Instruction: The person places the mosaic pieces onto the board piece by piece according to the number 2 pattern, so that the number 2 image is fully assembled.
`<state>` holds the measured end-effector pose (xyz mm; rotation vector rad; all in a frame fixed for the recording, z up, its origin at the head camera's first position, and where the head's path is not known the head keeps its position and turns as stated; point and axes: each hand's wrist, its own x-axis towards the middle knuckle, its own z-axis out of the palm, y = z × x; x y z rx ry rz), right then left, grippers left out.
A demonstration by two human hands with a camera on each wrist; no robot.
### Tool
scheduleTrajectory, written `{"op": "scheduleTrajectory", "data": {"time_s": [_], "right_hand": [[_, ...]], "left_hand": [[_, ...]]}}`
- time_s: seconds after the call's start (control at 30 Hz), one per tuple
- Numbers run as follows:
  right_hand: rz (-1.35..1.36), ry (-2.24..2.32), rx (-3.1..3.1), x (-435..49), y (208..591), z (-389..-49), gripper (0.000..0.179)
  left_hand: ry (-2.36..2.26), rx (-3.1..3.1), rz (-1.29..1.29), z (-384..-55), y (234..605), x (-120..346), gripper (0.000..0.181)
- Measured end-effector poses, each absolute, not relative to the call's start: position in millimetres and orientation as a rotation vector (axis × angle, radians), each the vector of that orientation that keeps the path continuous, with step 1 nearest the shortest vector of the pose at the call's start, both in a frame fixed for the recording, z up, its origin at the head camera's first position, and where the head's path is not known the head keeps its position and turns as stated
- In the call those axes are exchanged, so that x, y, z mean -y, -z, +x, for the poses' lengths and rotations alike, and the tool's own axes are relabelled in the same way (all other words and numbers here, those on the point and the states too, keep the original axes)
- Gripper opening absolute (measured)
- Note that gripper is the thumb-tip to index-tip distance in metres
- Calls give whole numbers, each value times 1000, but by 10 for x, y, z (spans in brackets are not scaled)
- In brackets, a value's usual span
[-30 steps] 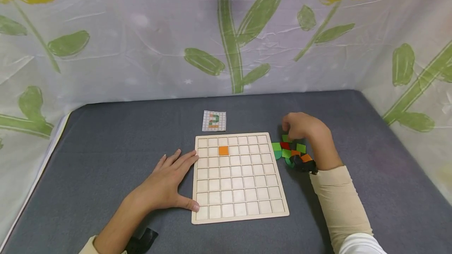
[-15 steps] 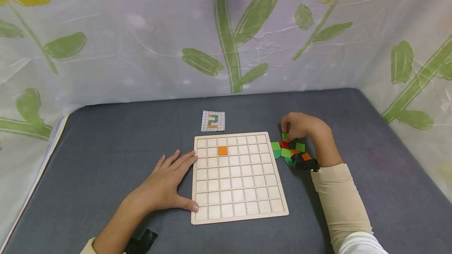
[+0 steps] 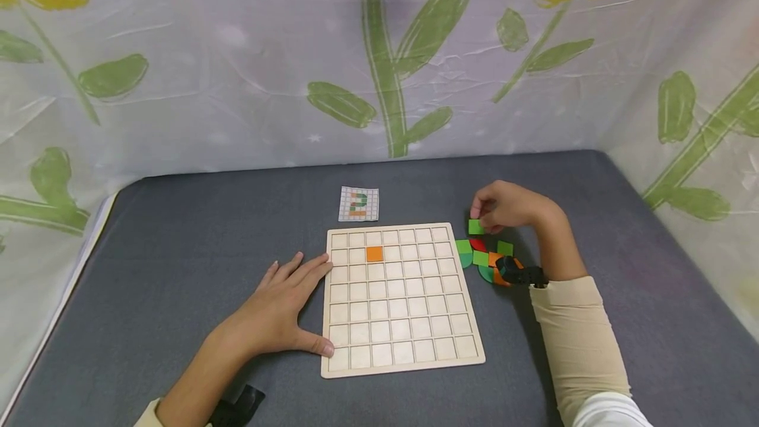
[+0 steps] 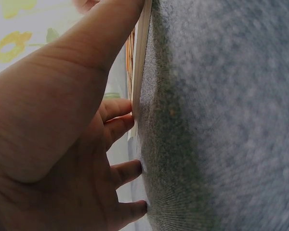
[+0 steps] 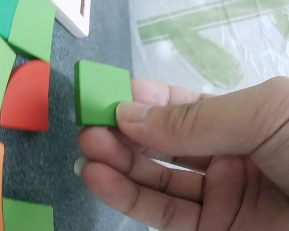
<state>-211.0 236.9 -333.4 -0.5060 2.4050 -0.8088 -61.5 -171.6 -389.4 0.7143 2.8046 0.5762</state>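
Observation:
A square wooden grid board point(image 3: 403, 366) lies on the table, with one orange square tile point(image 3: 375, 254) in its second row. At the board's left edge rests my left hand point(image 3: 281, 312), fingers spread, thumb and fingertips touching the rim. The left wrist view shows those fingertips against the board's side and the cloth. Beyond the board's upper right corner, my right hand point(image 3: 510, 206) pinches a green square tile point(image 5: 101, 94) between thumb and fingers. Below it lie loose tiles, among them a red rounded tile point(image 5: 28, 98) and a green tile point(image 3: 505, 248); the wrist strap hides some.
A small pattern card point(image 3: 358, 203) with a coloured figure on a grid lies behind the board. Grey cloth point(image 3: 148, 249) covers the table. A flower-printed curtain point(image 3: 237, 84) stands at the back and sides.
My right hand has lifted the green tile off the pile, and the tile now lies flatter in its grip. The left hand stays on the board's edge.

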Motion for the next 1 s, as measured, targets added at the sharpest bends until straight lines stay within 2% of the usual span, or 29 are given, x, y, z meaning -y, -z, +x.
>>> {"op": "scheduleTrajectory", "data": {"time_s": [0.6, 1.0], "right_hand": [[-559, 973, -2281, -2050, 3429, -2119, 8], [-586, 962, -2259, -1681, 3453, -1999, 10]], "left_hand": [[-585, -2812, 721, -607, 3902, 1720, 129], [-575, -2821, 728, -611, 3910, 1720, 129]]}}
